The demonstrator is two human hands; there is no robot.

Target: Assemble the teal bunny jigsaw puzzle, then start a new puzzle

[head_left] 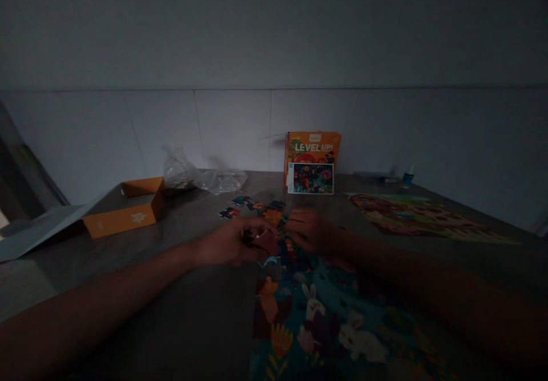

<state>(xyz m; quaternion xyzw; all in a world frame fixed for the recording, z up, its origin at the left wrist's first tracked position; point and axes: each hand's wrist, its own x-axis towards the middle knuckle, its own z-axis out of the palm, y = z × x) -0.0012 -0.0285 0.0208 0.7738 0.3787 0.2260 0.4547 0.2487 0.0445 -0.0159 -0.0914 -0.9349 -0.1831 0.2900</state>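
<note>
The partly assembled jigsaw puzzle (317, 324) lies in front of me, with white rabbits, a bear and plants on a dark teal ground. My left hand (235, 241) is closed on a reddish puzzle piece (268, 243), just above the puzzle's far left edge. Close by, my right hand (310, 229) rests on the far part of the puzzle, fingers extended to the left and touching its pieces. Several loose puzzle pieces (230, 213) lie beyond my left hand. The dim light blurs detail around the fingertips.
An orange "LEVEL UP!" box (314, 141) stands against the wall, a picture card (312, 179) leaning on it. An orange open box (124, 221) and crumpled clear plastic bags (220, 181) are on the left. Another puzzle (419, 218) lies right, near a small blue bottle (408, 178).
</note>
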